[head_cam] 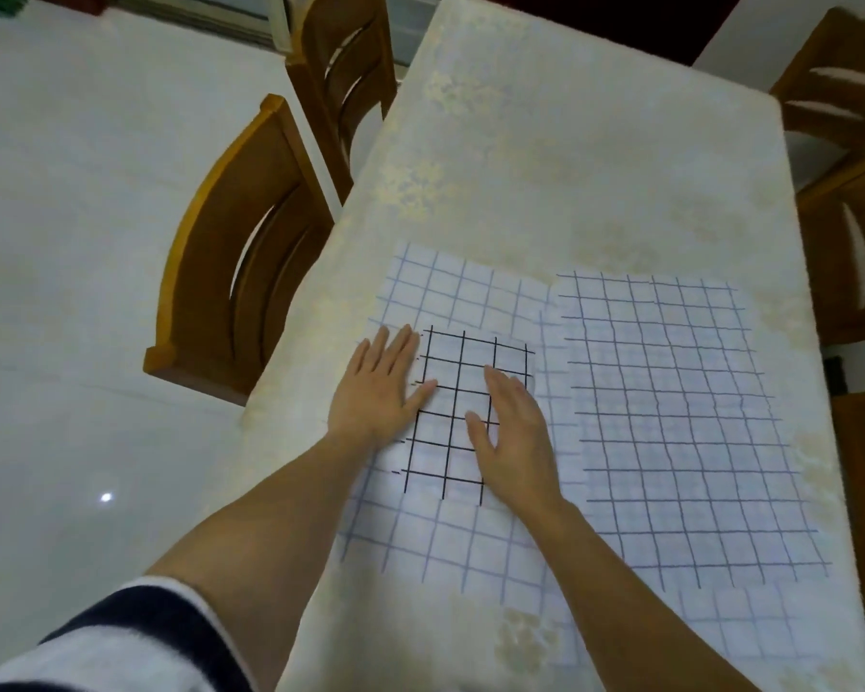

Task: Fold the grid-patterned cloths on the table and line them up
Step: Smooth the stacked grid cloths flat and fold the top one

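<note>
Dining table [595, 142] with a cream patterned cover, wooden chairs [241, 272] tucked around it, shiny white floor off to the left. The small black cloth [463, 392] (bold black grid) looks folded into a neat rectangle. It's sitting on top of the bigger blue cloth [470, 292], which is spread flat near the table's left edge. Just right of that, edges about touching, is the fine cloth [670, 417] with the tighter dark grid, also laid out flat.

Both hands are flat with fingers straight, gripping nothing. Left hand [378, 392] presses the black cloth's left edge, and right hand [515, 437] lies on its right side. My guess is that's smoothing the fold down.

These look thin, soft and light, so they'll probably flop and slide on the cover pretty easily. I'd pinch two corners along one edge to fold, and lift the folded one by its sides so it doesn't spring open.
</note>
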`<state>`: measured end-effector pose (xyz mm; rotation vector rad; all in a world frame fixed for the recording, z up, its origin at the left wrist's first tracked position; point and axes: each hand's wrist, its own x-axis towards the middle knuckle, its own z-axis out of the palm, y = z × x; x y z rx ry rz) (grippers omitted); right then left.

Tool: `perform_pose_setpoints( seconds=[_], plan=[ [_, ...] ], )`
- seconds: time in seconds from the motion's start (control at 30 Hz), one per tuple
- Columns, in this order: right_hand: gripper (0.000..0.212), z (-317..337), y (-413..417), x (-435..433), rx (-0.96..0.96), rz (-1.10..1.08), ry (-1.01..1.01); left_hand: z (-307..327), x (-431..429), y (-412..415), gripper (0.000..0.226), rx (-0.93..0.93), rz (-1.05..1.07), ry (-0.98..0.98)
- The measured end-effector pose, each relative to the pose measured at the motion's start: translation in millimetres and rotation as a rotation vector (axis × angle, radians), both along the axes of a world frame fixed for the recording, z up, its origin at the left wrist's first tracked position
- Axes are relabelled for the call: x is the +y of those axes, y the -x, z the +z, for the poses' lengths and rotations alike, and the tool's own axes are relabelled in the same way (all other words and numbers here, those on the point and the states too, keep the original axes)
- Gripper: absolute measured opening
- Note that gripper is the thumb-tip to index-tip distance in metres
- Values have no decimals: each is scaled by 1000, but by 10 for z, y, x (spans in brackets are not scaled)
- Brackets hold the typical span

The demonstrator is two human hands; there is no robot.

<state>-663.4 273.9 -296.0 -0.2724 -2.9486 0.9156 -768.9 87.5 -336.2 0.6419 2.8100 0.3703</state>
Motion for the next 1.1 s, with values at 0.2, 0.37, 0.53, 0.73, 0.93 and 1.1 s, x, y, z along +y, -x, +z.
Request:
perform_pose_setpoints(
  seconds=[0.2,0.37,0.53,0.73,0.93,1.1],
  plan=[
    [71,-341,30,23,-242,165,-337,-48,-16,12,79,58,11,-50],
    [70,-375,50,-65,-241,138,-359,-25,-20,12,67,61,-41,-41],
    [59,-272,180,63,-141,50,-276,-63,-29,17,63,64,-54,-17],
    [50,-411,314,521,-154,117,-322,-19,-24,12,63,60,-52,-6],
    [66,-321,410,686,-230,174,-274,-18,-25,8,65,63,-53,-13],
    [78,-227,488,834,-268,268,-305,-29,-17,4,67,66,-47,0]
  ],
)
